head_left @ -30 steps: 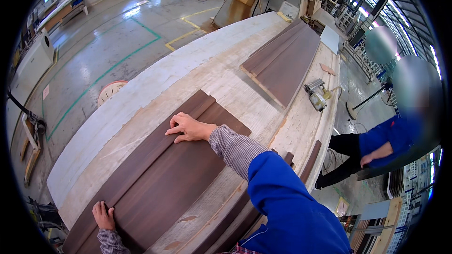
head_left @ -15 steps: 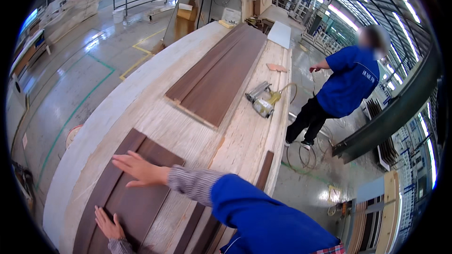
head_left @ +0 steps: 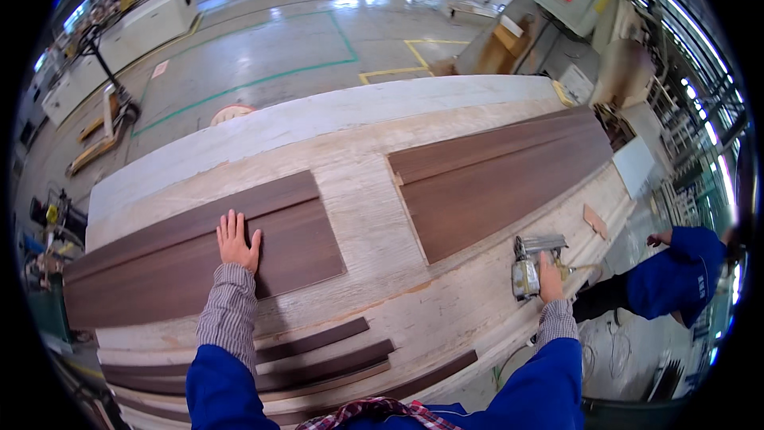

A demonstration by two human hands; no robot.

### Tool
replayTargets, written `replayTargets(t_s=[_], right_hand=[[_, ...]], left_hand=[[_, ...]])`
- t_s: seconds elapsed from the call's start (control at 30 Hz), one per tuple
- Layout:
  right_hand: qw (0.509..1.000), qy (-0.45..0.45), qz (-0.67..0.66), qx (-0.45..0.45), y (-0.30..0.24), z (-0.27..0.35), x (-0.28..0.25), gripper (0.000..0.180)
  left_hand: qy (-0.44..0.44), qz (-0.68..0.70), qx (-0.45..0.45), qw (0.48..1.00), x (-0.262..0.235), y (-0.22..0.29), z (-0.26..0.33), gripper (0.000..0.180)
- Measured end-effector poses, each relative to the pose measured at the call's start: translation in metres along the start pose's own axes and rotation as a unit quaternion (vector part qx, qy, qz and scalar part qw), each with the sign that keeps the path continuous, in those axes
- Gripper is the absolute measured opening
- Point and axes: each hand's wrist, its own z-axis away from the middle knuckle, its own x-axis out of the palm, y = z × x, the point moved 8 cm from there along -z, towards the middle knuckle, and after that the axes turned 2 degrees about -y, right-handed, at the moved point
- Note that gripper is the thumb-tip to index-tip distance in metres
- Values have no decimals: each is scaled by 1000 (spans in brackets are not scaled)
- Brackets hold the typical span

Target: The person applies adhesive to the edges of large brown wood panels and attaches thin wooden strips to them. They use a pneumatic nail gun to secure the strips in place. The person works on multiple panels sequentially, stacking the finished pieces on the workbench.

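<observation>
My left hand (head_left: 236, 243) lies flat, fingers spread, on a dark brown wood panel (head_left: 298, 251) at the left of the bench. To the right, my right hand (head_left: 549, 277) closes around the handle of a nail gun (head_left: 524, 279), which rests on the bench; part of the grip is hidden under my fingers. A second dark brown panel (head_left: 485, 191) lies beyond, between the first panel and the bench's far right end. Each panel has a raised strip running along its length.
Several narrow brown strips (head_left: 326, 366) lie along the near edge of the pale workbench (head_left: 362, 191). A small pinkish piece (head_left: 594, 221) sits right of the nail gun. A person in blue (head_left: 672, 275) stands at the right. A pallet jack (head_left: 111, 115) stands on the floor far left.
My right hand has left the brown panel and taken hold of the nail gun. My left hand stays on that panel, shifted along it. The view has turned left.
</observation>
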Motion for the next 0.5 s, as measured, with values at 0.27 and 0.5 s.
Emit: replayTargets(t_s=[0.27,0.5], right_hand=[[990,-86,-115,8,-89,45,-127,46],[878,-255,-359,-186,-312,49,-226,21]], left_hand=[[25,34,-4,999,5,-3,10,55],[25,27,-44,998,5,-19,15,62]])
